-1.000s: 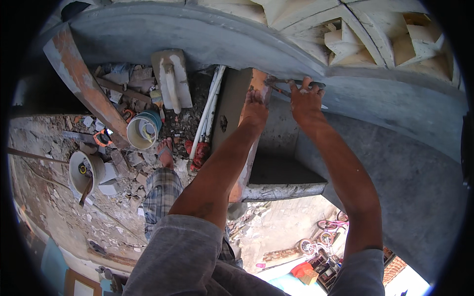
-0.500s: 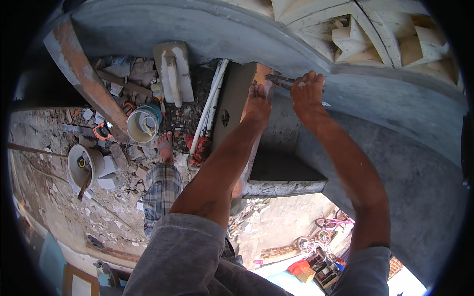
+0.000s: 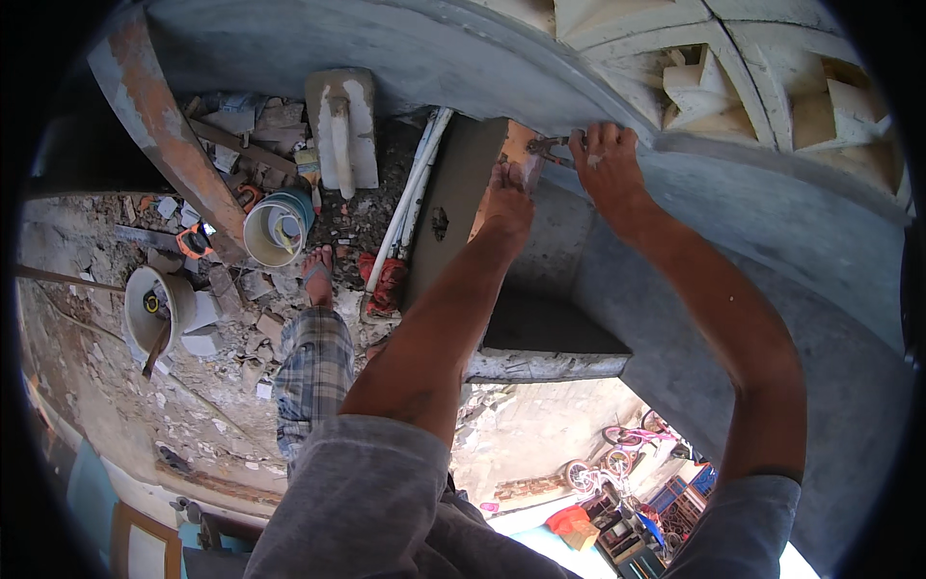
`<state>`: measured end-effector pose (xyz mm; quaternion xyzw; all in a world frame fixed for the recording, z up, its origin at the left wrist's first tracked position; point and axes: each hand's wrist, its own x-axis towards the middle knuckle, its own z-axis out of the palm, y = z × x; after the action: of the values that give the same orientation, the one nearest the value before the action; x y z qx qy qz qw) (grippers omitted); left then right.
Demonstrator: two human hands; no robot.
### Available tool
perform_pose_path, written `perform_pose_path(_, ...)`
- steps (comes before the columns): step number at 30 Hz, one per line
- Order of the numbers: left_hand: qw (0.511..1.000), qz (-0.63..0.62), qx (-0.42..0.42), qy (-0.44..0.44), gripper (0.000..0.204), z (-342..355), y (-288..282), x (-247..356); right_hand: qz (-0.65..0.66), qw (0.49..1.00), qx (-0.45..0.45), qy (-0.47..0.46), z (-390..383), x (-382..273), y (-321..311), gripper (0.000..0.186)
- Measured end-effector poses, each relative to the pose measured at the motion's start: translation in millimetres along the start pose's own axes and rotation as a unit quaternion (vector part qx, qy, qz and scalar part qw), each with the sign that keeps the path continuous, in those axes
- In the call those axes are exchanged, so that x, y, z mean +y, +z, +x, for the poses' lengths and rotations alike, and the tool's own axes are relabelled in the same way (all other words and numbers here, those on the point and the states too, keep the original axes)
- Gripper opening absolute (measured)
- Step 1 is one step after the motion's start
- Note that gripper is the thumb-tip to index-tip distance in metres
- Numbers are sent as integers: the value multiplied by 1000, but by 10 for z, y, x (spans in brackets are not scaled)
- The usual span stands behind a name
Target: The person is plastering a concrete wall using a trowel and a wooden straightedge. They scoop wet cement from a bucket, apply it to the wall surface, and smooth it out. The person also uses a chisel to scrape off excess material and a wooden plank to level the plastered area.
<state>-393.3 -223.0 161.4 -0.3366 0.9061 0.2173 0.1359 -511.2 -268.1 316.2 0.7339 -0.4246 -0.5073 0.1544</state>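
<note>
My right hand [image 3: 610, 172] is closed round a pair of dark metal pliers [image 3: 555, 148]. The jaws touch the far end of an orange-brown, cement-smeared board [image 3: 521, 145]. On that same board, just nearer to me, my left hand [image 3: 506, 206] is closed with its fingers pressed together over the surface. The board runs under my left forearm along the edge of a grey plastered ledge [image 3: 446, 198], which has a small dark hole in it. Part of the pliers' handles is hidden in my right palm.
Left of the ledge are white pipes [image 3: 410, 198], a plastering float [image 3: 341, 130], a blue bucket [image 3: 280, 229], a white bucket [image 3: 159, 307], an orange-handled saw [image 3: 194, 241] and rubble. A leaning curved plank [image 3: 164, 125] stands far left. Decorative openwork blocks [image 3: 709, 92] top the wall.
My right hand has shifted slightly up and left, and its elbow has swung outward to the right. The pliers' handles have turned with it. My left hand stays on the board.
</note>
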Motion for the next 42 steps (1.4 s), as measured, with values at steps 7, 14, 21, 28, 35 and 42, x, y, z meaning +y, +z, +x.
perform_pose_path(7,997,-20,77,-2,59,17,138,-78,570,717,-386,111,453,447,22,43)
perform_pose_path(14,999,-27,38,15,61,17,136,-66,37,999,13,8,76,52,74,41)
perform_pose_path(21,999,15,44,-10,55,94,183,-37,586,666,-427,175,404,483,-133,28)
perform_pose_path(28,1000,-15,20,-15,57,60,159,-71,155,986,-19,60,-7,-6,25,24)
perform_pose_path(35,998,42,36,-8,65,9,90,-53,524,723,-420,162,331,479,-147,43)
perform_pose_path(42,998,1,58,-14,65,38,205,-84,116,989,-78,45,-21,161,-211,39)
